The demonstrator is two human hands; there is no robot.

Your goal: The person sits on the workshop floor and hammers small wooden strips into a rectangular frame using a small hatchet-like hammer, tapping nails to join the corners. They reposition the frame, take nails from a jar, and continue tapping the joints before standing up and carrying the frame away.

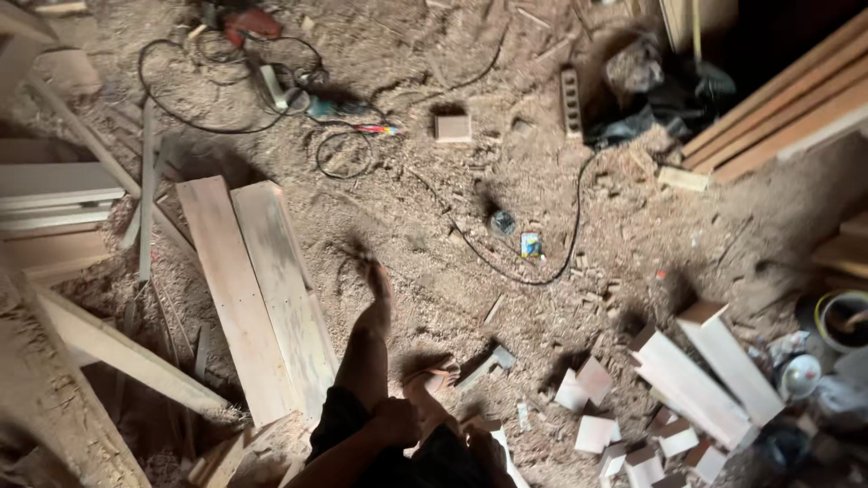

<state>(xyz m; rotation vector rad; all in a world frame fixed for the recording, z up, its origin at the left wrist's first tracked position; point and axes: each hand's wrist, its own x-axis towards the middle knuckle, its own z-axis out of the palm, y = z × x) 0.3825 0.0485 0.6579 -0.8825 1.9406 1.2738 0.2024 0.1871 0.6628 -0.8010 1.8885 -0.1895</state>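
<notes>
A hand rests on a knee above a sawdust-covered workshop floor.

From my remote seat I see one hand (395, 421), low at the bottom centre of the frame, curled loosely on the person's knee; I cannot tell which hand it is, nor whether it grips anything. A bare leg (369, 348) stretches up toward mid-frame, its foot blurred. Just left of the leg lie two boards (258, 289) side by side. A hammer (488, 365) rests in the sawdust just right of the hand. Small wood blocks (592, 398) scatter across the lower right. Black cables (506, 258) loop through the centre toward power tools (271, 86) at the upper left.
</notes>
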